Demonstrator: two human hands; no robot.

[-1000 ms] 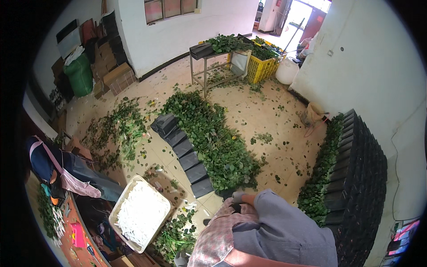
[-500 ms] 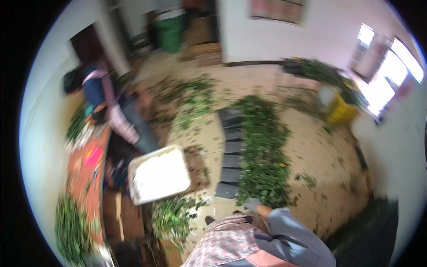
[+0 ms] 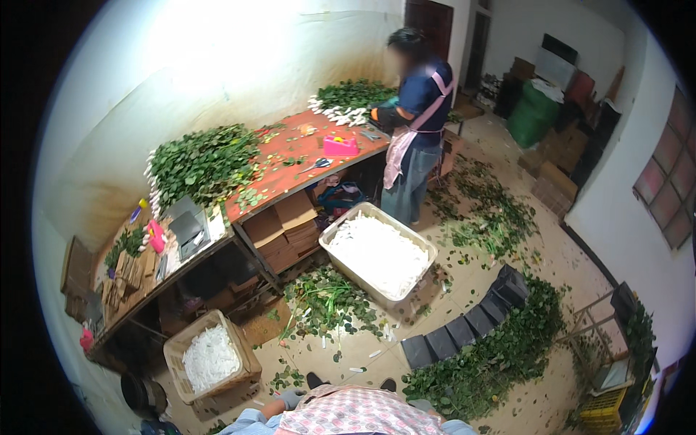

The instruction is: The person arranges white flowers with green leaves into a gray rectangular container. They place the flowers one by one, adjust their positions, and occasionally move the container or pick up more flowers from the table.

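My left hand, in a grey glove, hangs low beside my checked apron. Its fingers look loose, and no object shows in them. My right hand, also gloved, hangs at the apron's other side against a pile of leafy cut stems; how its fingers are set is too hard to make out. A curved row of dark grey, box-like pieces lies along that pile. Ahead of me, a large pale tub full of small white pieces stands on the floor. Neither hand touches any of these.
A person in a pink apron works at the red-topped table, which bears leafy bundles, scissors and a pink box. A smaller tub stands left. Leaves litter the floor. A green bin stands far right.
My view has swung left, so the table, the person and the tubs now lie further right in it. My hands stay low at my sides. The picture is sharper.
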